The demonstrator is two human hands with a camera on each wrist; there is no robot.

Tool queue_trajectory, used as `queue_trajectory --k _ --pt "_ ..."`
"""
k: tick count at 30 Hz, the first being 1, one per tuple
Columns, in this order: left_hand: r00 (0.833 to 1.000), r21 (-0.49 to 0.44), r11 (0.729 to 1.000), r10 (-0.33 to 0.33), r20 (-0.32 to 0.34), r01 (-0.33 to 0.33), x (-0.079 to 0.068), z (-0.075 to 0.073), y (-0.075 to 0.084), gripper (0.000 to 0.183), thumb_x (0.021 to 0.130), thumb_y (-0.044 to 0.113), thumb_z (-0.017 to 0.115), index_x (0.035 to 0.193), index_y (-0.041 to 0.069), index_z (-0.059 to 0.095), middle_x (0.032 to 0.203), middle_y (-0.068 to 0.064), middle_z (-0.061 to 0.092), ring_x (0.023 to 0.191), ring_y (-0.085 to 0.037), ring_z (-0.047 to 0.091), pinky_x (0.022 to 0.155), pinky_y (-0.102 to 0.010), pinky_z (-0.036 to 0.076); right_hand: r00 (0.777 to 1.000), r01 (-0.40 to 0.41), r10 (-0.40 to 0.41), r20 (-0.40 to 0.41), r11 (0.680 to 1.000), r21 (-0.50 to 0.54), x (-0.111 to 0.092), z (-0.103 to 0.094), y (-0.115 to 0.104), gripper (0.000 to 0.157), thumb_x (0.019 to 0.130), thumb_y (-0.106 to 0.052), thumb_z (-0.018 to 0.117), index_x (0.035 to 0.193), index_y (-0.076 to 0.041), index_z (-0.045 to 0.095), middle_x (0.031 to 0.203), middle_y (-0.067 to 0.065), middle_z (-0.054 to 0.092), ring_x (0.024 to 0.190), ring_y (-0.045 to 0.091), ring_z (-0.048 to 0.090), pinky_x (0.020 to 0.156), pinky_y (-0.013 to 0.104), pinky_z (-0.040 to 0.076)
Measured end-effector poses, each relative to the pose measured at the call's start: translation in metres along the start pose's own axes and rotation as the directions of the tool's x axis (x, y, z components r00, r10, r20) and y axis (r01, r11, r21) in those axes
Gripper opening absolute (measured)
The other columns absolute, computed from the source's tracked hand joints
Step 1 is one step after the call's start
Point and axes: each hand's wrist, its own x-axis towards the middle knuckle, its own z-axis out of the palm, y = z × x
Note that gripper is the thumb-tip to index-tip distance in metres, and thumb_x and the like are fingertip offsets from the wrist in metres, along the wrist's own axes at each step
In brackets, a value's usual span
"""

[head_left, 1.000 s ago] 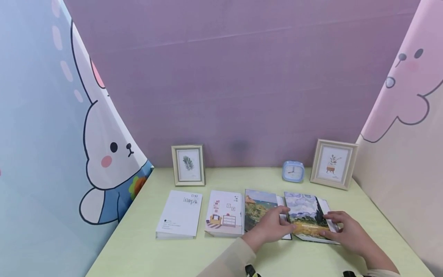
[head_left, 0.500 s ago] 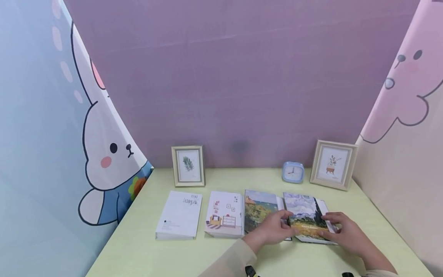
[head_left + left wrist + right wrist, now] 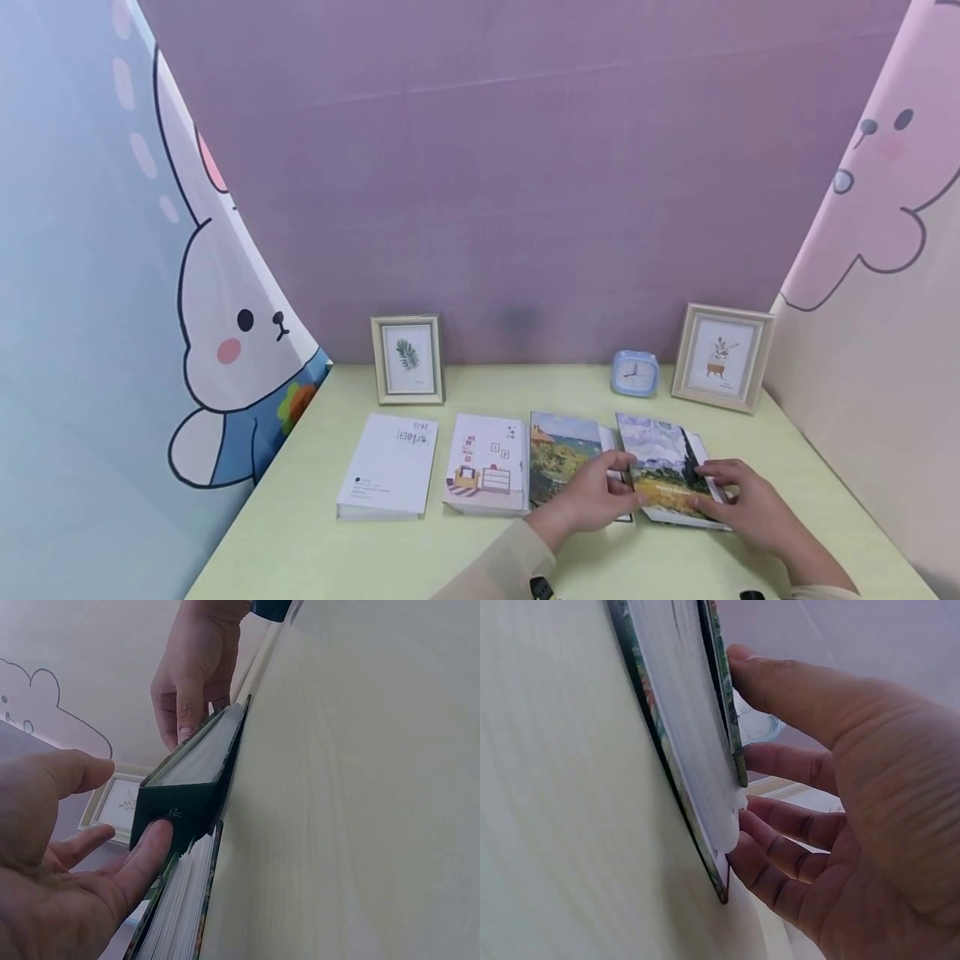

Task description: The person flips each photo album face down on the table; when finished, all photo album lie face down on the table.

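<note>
A hardcover book with a wheat-field painting [image 3: 663,462] lies at the right end of a row of books, between my two hands. My left hand [image 3: 588,497] is on its left side; in the left wrist view one fingertip [image 3: 159,831] rests on the dark green spine [image 3: 180,804], with the thumb held away. My right hand [image 3: 750,508] is at the opposite edge. In the right wrist view its thumb [image 3: 780,686] is by the front cover and its fingers touch the edge by the pages [image 3: 686,712]. A seaside-painting book [image 3: 562,442] lies partly under the left hand.
A book with a furniture drawing [image 3: 486,462] and a white book [image 3: 390,462] continue the row leftward on the pale table [image 3: 277,533]. Behind stand a leaf picture in a frame [image 3: 407,360], a blue alarm clock [image 3: 634,372] and a second picture frame [image 3: 723,357].
The wheat-field book shifts slightly between the hands, its right edge moving a little left. The right hand follows leftward by a small amount; the other books stay where they were.
</note>
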Motion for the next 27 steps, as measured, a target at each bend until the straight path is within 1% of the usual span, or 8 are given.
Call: queue_trajectory --k 5,8,12,14,16,19,23,27 --pt "0.999 -0.080 0.996 0.023 -0.025 -0.025 0.000 -0.001 0.003 0.054 0.096 0.017 0.077 0.147 0.019 0.057 0.137 0.003 0.060 0.097 -0.003 0.066 0.076 -0.023 0.059 1.000 -0.006 0.006 -0.005 0.999 0.033 -0.001 0.001 -0.003 0.049 0.087 -0.032 0.088 0.122 -0.001 0.072 0.129 0.022 0.063 0.107 0.038 0.067 0.074 0.030 0.063" --pt "0.998 -0.133 0.990 0.039 -0.043 -0.045 -0.001 -0.001 0.003 0.058 0.095 0.014 0.078 0.148 0.017 0.056 0.137 0.006 0.060 0.096 -0.005 0.067 0.075 -0.024 0.060 1.000 -0.022 0.022 0.000 0.999 0.046 -0.001 0.002 -0.004 0.051 0.089 -0.033 0.086 0.124 -0.001 0.070 0.129 0.023 0.063 0.108 0.039 0.067 0.076 0.034 0.063" --pt "0.997 -0.154 0.986 0.049 -0.055 -0.057 -0.001 -0.001 0.002 0.064 0.091 0.011 0.082 0.149 0.020 0.056 0.122 0.007 0.068 0.087 -0.007 0.070 0.071 -0.025 0.061 0.999 -0.046 0.045 0.010 0.997 0.062 0.001 0.002 -0.004 0.052 0.091 -0.034 0.084 0.128 -0.001 0.068 0.130 0.027 0.062 0.105 0.042 0.069 0.078 0.044 0.064" --pt "0.997 -0.139 0.989 0.050 -0.066 -0.058 -0.001 0.000 0.002 0.067 0.089 0.010 0.083 0.149 0.023 0.056 0.113 0.008 0.070 0.083 -0.008 0.070 0.070 -0.025 0.061 0.998 -0.056 0.055 0.016 0.996 0.074 0.001 0.002 -0.005 0.052 0.092 -0.034 0.083 0.129 -0.002 0.067 0.131 0.029 0.062 0.104 0.042 0.069 0.077 0.045 0.064" --pt "0.996 -0.132 0.989 0.052 -0.079 -0.062 -0.001 0.000 0.002 0.068 0.088 0.010 0.083 0.148 0.027 0.057 0.109 0.006 0.070 0.084 -0.010 0.070 0.071 -0.025 0.061 0.998 -0.066 0.064 0.022 0.994 0.086 0.001 0.002 -0.007 0.052 0.092 -0.034 0.083 0.130 -0.003 0.067 0.131 0.030 0.061 0.103 0.041 0.070 0.076 0.041 0.063" --pt "0.993 -0.133 0.988 0.059 -0.098 -0.072 -0.001 0.001 0.002 0.067 0.088 0.010 0.083 0.147 0.031 0.058 0.126 0.006 0.066 0.099 -0.015 0.071 0.074 -0.023 0.060 0.997 -0.078 0.075 0.030 0.991 0.106 0.000 0.002 -0.009 0.052 0.093 -0.034 0.082 0.131 -0.003 0.066 0.132 0.031 0.060 0.103 0.041 0.070 0.074 0.034 0.061" --pt "0.993 -0.174 0.982 0.063 -0.099 -0.079 -0.002 0.002 0.003 0.065 0.092 0.010 0.080 0.148 0.033 0.056 0.150 0.007 0.051 0.119 -0.021 0.066 0.078 -0.023 0.060 0.998 -0.063 0.060 0.029 0.991 0.116 0.000 0.003 -0.011 0.052 0.094 -0.034 0.081 0.132 -0.002 0.066 0.134 0.029 0.060 0.106 0.041 0.069 0.075 0.032 0.061" --pt "0.992 -0.176 0.980 0.081 -0.099 -0.097 -0.002 0.003 0.002 0.068 0.092 0.010 0.079 0.151 0.032 0.053 0.155 0.010 0.044 0.119 -0.019 0.066 0.076 -0.023 0.060 1.000 -0.008 0.009 -0.005 0.994 0.109 0.002 0.005 -0.011 0.048 0.094 -0.030 0.081 0.130 -0.001 0.067 0.132 0.023 0.062 0.109 0.040 0.068 0.076 0.030 0.061"
